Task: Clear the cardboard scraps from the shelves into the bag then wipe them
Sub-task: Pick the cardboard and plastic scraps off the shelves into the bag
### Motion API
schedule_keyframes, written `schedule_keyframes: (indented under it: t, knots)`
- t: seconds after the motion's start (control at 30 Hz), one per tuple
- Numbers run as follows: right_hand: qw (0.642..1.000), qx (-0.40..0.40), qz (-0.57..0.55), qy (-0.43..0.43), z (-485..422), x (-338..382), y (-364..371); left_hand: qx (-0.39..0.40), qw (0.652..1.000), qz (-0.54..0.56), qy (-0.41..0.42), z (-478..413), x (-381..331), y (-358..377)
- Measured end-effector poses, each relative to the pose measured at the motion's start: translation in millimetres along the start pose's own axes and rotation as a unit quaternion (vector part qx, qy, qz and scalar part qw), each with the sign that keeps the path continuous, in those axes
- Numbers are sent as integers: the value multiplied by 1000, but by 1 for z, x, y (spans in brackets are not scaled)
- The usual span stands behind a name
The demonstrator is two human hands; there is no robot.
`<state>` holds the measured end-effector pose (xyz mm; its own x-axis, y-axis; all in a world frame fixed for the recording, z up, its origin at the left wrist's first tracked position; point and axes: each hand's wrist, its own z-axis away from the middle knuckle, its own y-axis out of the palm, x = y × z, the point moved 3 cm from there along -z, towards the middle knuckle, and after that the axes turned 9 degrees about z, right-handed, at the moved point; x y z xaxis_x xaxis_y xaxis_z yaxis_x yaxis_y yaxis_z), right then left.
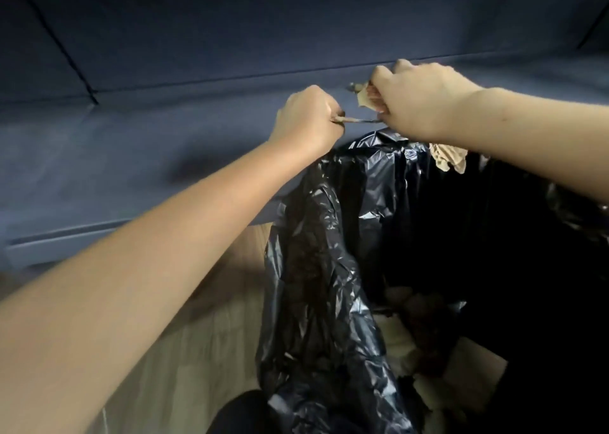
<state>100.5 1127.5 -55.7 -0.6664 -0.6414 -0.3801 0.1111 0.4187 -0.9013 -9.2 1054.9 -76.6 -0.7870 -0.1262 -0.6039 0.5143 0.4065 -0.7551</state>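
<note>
Pinching one end of a thin strip (pixel 359 121) between curled fingers, the left hand (pixel 308 117) is closed into a loose fist above the far rim of the bag. The strip runs rightward, taut and nearly level, to the right hand (pixel 425 100), whose fingers are curled tight round a crumpled scrap (pixel 364 95) of pale tan cardboard; a torn corner of it sticks out on the hand's left side. Both hands sit close together, just above the near part of the dark blue shelf (pixel 164 130). Below the right wrist another tan scrap (pixel 449 161), wrinkled and torn, shows at the far edge of the bag's mouth; whether it hangs from the hand or rests on the plastic cannot be told. The black bag (pixel 329 268) stands open on the near right, its glossy plastic creased, with pale pieces (pixel 412 334) dimly seen deep inside. Wood-look floor (pixel 214 334) lies to its left.
</note>
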Motion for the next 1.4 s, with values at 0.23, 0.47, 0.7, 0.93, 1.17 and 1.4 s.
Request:
schedule_keyframes:
  t: [0.23,0.47,0.7,0.93,1.17,1.4]
  knots:
    - [998,35,-46,-17,59,-30,-14,47,996,-30,65,28,-54,4]
    - [988,137,-72,-30,109,-27,23,170,981,-16,92,76,-81,59]
    - [969,229,-91,-35,142,-20,55,260,959,-70,90,96,-78,85]
    - [941,317,-64,-103,164,-11,83,535,800,-265,59,121,-62,109]
    - [942,285,-137,-113,156,-6,86,452,864,-195,101,106,-64,118]
    - [931,318,-164,-74,148,-10,54,367,907,-174,108,102,-81,95]
